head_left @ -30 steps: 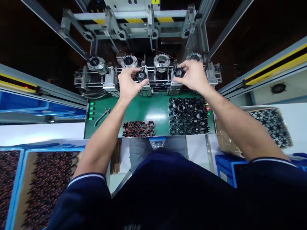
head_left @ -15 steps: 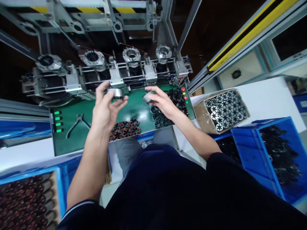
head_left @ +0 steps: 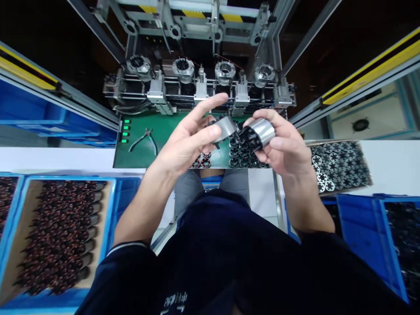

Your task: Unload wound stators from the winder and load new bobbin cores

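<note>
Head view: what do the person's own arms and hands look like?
Both the left hand and the right hand are bare: no gloves, rings or watch show. The forearms are uncovered. The left sleeve is short and dark navy with a thin white stripe at its cuff; the right sleeve is the same navy, its cuff edge unclear. Pale lettering marks the shirt front.

Left cylinder (head_left: 225, 128): short, bright steel with a black slotted core, tilted, held above the near edge of the green plate (head_left: 170, 144). Right cylinder (head_left: 262, 131): alike, tilted, just beside it.
</note>
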Demonstrator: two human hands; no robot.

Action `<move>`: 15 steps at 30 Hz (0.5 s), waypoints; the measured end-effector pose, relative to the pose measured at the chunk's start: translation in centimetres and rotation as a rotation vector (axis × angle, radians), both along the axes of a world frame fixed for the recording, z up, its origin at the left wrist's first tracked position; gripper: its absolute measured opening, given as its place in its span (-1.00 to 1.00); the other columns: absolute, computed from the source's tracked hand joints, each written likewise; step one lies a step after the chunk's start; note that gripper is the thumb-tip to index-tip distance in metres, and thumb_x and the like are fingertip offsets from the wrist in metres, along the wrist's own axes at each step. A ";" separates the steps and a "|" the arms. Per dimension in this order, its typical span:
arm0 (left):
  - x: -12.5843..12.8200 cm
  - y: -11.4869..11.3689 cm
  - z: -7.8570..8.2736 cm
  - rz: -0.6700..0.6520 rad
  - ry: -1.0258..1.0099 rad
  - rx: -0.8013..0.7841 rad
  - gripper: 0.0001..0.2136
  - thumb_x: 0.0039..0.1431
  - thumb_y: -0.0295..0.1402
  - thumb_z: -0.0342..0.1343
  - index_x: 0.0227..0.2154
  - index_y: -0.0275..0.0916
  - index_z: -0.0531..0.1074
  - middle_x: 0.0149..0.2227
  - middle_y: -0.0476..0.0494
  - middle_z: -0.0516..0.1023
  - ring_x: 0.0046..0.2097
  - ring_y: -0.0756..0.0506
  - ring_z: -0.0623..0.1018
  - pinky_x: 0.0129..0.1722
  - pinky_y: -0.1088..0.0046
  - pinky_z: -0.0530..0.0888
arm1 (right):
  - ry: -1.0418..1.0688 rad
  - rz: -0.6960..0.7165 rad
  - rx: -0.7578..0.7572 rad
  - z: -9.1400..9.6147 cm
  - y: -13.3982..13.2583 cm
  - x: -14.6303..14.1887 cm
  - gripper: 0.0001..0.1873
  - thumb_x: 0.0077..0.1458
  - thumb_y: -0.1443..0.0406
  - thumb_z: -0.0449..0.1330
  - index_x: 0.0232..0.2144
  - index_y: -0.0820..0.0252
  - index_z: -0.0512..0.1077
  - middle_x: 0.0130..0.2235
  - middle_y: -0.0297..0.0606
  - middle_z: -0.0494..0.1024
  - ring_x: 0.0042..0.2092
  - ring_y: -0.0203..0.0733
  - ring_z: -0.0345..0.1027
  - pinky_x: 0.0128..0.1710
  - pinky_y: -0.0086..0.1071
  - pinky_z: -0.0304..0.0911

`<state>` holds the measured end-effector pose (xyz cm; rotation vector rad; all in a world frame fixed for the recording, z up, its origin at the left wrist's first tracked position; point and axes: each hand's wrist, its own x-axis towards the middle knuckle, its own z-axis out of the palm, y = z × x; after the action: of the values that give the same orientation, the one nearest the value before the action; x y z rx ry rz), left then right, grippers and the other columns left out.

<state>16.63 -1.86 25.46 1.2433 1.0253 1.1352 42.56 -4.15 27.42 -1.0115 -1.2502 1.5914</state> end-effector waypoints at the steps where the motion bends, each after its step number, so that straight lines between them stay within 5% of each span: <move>1: 0.0 -0.3 0.4 -0.069 -0.029 -0.028 -0.45 0.19 0.13 0.40 0.14 0.00 0.54 -0.24 -0.04 0.56 -0.21 -0.12 0.68 -0.40 0.45 0.61 | 0.008 0.013 0.003 -0.1 -0.3 0.0 -0.17 -0.08 -0.11 0.43 0.22 -0.11 0.34 0.05 -0.21 0.52 -0.30 -0.30 0.38 -0.49 -0.35 0.31; 6: 0.2 -1.0 1.8 -0.320 -0.119 -0.116 -0.38 0.13 0.19 0.41 0.12 -0.10 0.60 -0.28 -0.06 0.55 -0.40 -0.01 0.59 -0.58 0.51 0.46 | -0.031 0.015 0.035 0.0 -1.7 -0.1 -0.18 0.01 -0.07 0.42 0.27 -0.29 0.26 0.11 -0.27 0.54 -0.34 -0.31 0.36 -0.51 -0.34 0.29; 15: 0.7 -1.0 1.0 -0.278 -0.170 -0.087 -0.47 0.21 0.18 0.36 0.00 -0.15 0.62 -0.33 -0.05 0.53 -0.46 0.04 0.55 -0.62 0.57 0.43 | -0.182 0.002 0.116 0.1 -2.5 -0.7 -0.42 0.10 -0.06 0.39 0.10 -0.19 0.32 0.19 -0.30 0.52 -0.29 -0.29 0.40 -0.34 -0.21 0.46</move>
<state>17.32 -2.86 26.46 1.1577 0.7404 0.9526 41.81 -6.61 27.53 -1.1002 -1.4498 1.4350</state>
